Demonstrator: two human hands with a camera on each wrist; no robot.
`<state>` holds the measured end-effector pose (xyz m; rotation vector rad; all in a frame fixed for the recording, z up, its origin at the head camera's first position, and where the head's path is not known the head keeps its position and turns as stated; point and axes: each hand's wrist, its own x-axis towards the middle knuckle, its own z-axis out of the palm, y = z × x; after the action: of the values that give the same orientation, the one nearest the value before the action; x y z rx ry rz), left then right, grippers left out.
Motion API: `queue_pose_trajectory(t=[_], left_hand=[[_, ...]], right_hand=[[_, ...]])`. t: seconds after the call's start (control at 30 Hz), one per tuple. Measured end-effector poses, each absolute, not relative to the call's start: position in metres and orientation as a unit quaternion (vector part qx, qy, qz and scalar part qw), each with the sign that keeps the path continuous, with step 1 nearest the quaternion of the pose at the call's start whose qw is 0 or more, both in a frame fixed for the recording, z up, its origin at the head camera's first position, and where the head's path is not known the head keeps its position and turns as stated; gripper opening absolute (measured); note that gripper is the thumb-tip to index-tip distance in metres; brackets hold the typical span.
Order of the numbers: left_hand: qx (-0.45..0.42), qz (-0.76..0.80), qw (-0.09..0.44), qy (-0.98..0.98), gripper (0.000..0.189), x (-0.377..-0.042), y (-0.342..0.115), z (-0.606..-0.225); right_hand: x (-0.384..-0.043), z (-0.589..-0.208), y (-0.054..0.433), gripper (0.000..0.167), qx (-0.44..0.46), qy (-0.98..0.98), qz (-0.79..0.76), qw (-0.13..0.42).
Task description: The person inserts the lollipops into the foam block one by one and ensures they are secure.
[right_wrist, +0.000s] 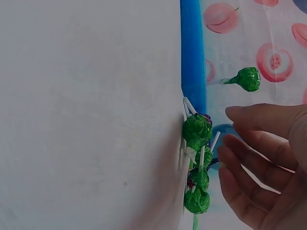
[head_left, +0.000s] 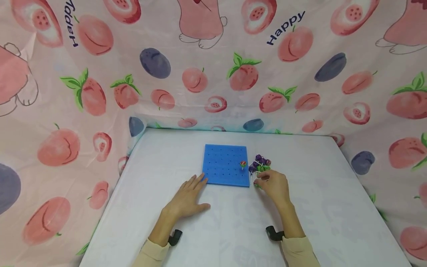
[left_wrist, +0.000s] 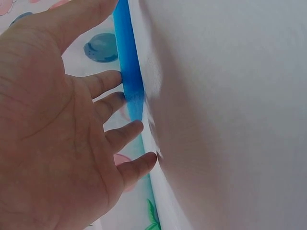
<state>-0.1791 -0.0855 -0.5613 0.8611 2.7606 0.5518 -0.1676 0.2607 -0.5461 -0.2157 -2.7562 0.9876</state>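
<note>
A blue board [head_left: 223,159] dotted with small holes lies on the table. One lollipop [head_left: 242,163] stands upright near its right edge; its wrapper looks green in the right wrist view. My left hand [head_left: 185,200] is spread palm down, its fingertips at the board's front left corner. Just right of the board is a heap of lollipops [head_left: 260,161] in purple and green wrappers, with white sticks pointing various ways. My right hand [head_left: 276,185] reaches over the near side of this heap. In the right wrist view its thumb and bent fingers are apart, beside a green lollipop [right_wrist: 197,129], gripping nothing.
A white cloth covers the table [head_left: 220,226]. Behind and at both sides hangs a pink curtain [head_left: 200,104] printed with fruit. A black wrist camera [head_left: 175,237] sits at the left wrist, another black camera [head_left: 275,234] at the right.
</note>
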Motion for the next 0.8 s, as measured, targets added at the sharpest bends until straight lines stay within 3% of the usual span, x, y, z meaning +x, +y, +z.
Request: queue_pose_trajectory(t=[0.8], left_hand=[[0.294,0.194,0.094,0.931,0.095,-0.179,-0.085,-0.564]], right_hand=[[-0.168,-0.559,0.262,0.02,-0.071,-0.954,0.287,0.055]])
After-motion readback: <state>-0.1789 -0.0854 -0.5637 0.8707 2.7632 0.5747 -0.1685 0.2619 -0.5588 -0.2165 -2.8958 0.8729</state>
